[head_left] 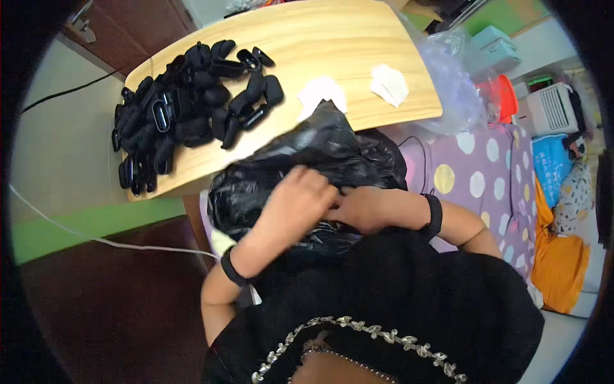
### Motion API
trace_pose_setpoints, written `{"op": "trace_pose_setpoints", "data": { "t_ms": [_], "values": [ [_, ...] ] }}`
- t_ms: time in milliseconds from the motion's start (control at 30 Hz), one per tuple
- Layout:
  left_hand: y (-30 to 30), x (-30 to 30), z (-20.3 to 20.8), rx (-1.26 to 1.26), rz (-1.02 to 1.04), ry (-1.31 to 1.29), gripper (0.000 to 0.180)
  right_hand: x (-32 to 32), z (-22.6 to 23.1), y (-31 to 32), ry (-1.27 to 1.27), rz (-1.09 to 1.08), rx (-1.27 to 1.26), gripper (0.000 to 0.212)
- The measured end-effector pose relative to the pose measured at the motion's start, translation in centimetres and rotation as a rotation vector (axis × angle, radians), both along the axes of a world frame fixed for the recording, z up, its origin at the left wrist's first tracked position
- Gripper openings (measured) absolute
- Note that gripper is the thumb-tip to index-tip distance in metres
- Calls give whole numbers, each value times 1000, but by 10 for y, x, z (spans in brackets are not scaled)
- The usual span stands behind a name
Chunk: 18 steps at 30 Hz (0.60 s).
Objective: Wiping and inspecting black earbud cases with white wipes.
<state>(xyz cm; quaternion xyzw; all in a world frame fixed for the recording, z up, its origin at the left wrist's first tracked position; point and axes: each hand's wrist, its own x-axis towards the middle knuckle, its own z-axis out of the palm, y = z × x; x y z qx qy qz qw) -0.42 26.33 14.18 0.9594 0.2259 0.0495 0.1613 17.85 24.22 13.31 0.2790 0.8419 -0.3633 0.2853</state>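
Observation:
A crumpled black plastic bag (256,182) lies at the table's near edge and over my lap, with one pointed corner reaching up onto the tabletop. My left hand (297,198) is on the bag with curled fingers, slightly smeared by motion. Close against it, my right hand (363,208) has its fingers bent into the black plastic, their tips partly hidden. Both hands seem closed on the bag, and what is inside it does not show. On the table's left side is a heap of small black rounded pieces (198,96), some matt and padded-looking, others glossy.
White paper pieces (389,84) lie on the light wood table (345,32). Clear plastic wrapping (451,83) hangs by its right edge. A polka-dot purple cover (476,160), a red container (505,99) and orange cloth (559,269) are to the right. A white cable (128,244) crosses the left.

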Motion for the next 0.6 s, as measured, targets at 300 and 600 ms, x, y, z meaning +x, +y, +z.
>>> {"op": "trace_pose_setpoints", "data": {
  "t_ms": [300,600],
  "values": [
    [8,-29,-52,-218,236,419,94,159,27,-15,253,-525,238,65],
    [-45,68,1,329,-9,365,38,75,-21,22,697,318,934,34]
  ]
}}
